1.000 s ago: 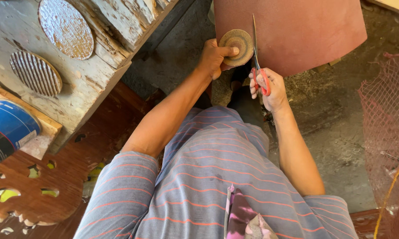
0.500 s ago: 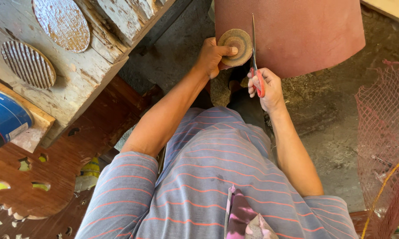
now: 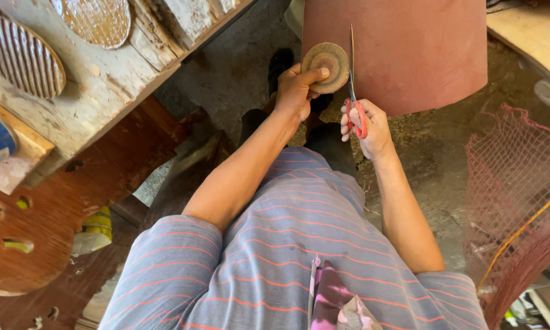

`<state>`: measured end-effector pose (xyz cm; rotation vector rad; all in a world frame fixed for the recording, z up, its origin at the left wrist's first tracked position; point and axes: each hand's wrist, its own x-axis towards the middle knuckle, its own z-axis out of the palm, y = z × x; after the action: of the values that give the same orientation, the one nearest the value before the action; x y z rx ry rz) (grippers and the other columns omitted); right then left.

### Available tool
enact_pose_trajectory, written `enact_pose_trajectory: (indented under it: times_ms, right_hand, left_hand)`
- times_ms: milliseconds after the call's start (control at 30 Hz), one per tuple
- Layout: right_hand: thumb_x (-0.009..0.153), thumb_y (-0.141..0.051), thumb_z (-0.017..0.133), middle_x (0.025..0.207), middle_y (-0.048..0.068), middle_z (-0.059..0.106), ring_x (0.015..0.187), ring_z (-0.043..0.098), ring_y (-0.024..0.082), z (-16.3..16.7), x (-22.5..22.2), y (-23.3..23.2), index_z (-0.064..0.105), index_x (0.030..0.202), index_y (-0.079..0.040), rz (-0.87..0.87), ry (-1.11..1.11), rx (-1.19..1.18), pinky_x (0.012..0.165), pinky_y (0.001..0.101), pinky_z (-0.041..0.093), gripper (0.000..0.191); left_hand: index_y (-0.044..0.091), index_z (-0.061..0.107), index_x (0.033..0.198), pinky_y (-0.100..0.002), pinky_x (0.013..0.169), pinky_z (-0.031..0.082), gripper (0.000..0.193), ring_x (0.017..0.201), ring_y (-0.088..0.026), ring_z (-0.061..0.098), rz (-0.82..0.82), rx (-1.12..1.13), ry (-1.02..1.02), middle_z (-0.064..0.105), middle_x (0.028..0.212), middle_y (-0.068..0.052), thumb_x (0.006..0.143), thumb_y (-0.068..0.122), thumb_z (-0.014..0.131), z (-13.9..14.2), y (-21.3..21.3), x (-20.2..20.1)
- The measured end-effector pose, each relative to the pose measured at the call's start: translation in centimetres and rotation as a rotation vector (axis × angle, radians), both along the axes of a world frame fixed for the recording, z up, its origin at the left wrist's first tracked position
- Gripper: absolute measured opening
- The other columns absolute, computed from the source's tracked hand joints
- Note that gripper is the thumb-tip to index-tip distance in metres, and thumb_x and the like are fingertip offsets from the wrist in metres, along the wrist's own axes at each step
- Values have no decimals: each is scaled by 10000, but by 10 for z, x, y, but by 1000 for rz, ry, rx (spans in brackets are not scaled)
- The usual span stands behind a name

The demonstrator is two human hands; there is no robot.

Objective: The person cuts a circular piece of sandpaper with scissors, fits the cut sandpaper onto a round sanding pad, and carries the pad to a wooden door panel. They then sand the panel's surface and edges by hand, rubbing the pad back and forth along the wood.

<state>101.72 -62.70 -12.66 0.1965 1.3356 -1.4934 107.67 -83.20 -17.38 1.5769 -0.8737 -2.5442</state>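
We're gripping the round brown disc (image 3: pixel 327 66) in our left hand (image 3: pixel 296 91), and our right hand (image 3: pixel 366 125), at its 3 o'clock, is closing red-handled scissors (image 3: pixel 354 91) along the rim, so probably mid-trim, needing slow turning.

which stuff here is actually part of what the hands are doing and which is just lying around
In use:
left hand holding the round disc
right hand with the red-handled scissors
reddish-brown sheet, behind the disc and blades

Lying about:
ribbed oval piece and speckled round piece on the wooden bench
red netting
brown board with cutouts
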Motion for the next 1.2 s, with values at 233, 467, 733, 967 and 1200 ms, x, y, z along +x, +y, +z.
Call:
enact_pose_trajectory:
  times_ms: [233,467,733,967,1200]
  right_hand:
    - [1014,-343,657,895,85,663,725,654,165,1,-9,-1,617,1157,11,4,1,-45,599,297,556,384]
    - [1016,-338,697,873,99,641,695,631,171,8,-16,-8,611,1148,39,50,52,-27,564,300,518,408]
    - [1010,-381,689,872,87,662,683,639,149,10,-27,-12,639,1144,39,69,49,-37,533,259,497,444]
    - [999,-361,716,868,96,669,687,647,159,15,-41,-10,637,1129,43,134,50,-2,523,272,510,431]
    - [971,-376,729,850,90,678,658,654,151,21,-62,-9,656,1115,42,177,37,-2,509,262,512,448]
  left_hand:
    - [25,669,826,-258,442,383,167,492,-94,523,18,-34,52,664,696,-55,766,15,824,2,-5,-2]
    - [6,685,863,-251,440,378,145,500,-84,528,50,-3,110,676,714,-56,774,7,800,4,-8,-4]
    - [1,696,884,-251,443,417,142,526,-92,583,70,-24,103,700,739,-68,775,-7,787,4,-12,-4]
    - [-19,706,902,-264,459,437,153,557,-113,615,79,6,118,716,766,-80,775,-17,791,2,-10,-6]
    - [-22,699,944,-279,506,522,184,625,-149,683,79,44,119,741,824,-101,776,-31,771,8,-11,-8]
